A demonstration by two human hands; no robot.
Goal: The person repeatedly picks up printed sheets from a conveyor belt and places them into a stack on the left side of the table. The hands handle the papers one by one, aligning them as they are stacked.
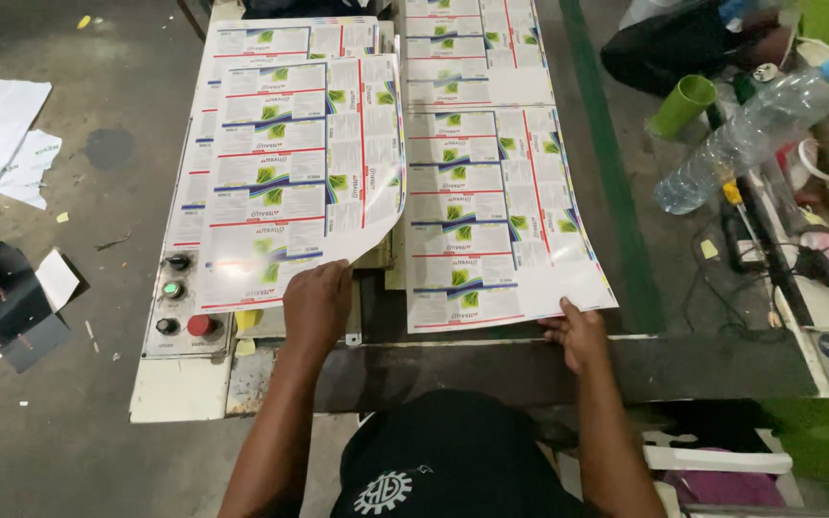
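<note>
On the metal work table [530, 369] in front of the person, the left hand [317, 305] pinches the near edge of a glossy printed sheet [304, 173], lifted and curling above the left stack [205, 115]. The right hand [576, 333] lies spread, fingertips pressing the near edge of the right sheet [501, 221]. The step in hand looks like moving one sheet between piles; the next move calls for keeping it flat and square with the edges below.
</note>
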